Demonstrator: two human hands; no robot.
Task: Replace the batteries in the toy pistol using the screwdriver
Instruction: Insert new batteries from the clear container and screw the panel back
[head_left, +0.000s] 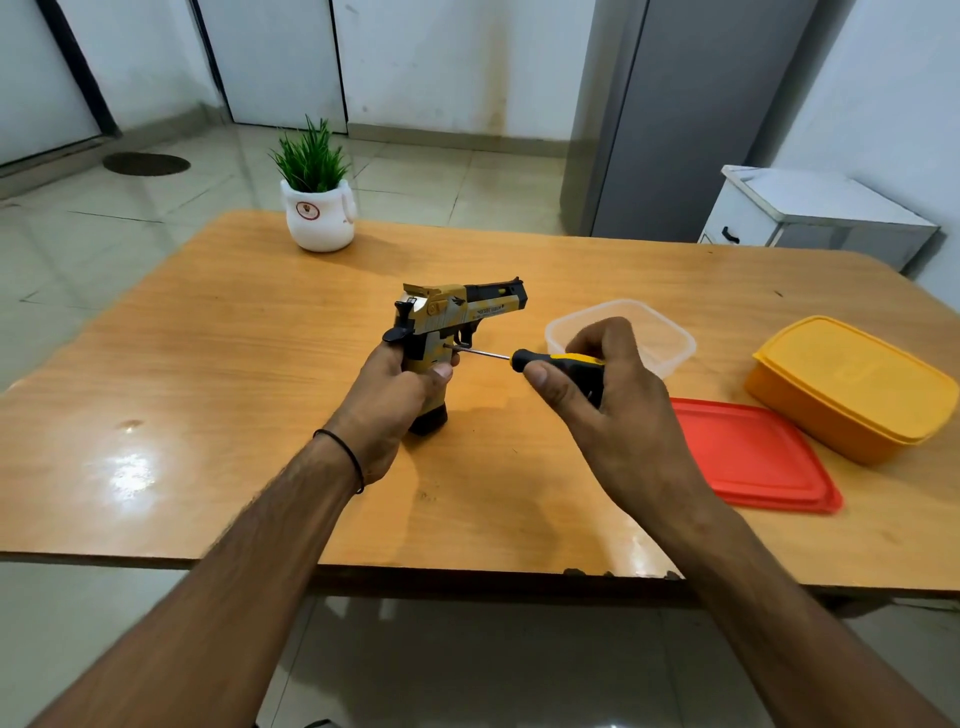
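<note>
Head camera, query 1: what surrounds the work, and what obstructs the view?

Reply 1: A clear container (662, 332) stands open just behind the right hand (602, 405), which hides part of its near wall. A red lid (748, 452) lies flat to the right, near a closed yellow container (852, 384). A potted plant (317, 192) in a white pot stands at the far edge, well apart. The left hand (389, 400) covers most of the handle of the toy pistol (457, 312).

Query 2: state the surface and the room.

Reply 2: The surface (208, 364) is glossy orange-brown wood grain with a chipped near edge. The floor (78, 234) is pale tile with a dark round drain cover (146, 164). A grey cabinet (701, 119) and a low white cabinet (810, 213) stand against white walls at the right.

Query 3: state each grip and the position of the task items.

Reply 3: Left grip: clamped round the pistol handle, holding the pistol upright at the middle of the surface, barrel pointing right, black base down by the surface. Right grip: fingers curled tight round the yellow-and-black handle of the screwdriver (550, 359), thumb along it. The shaft runs roughly level to the left. Its tip meets the pistol frame just behind the trigger, just above the left thumb.
</note>
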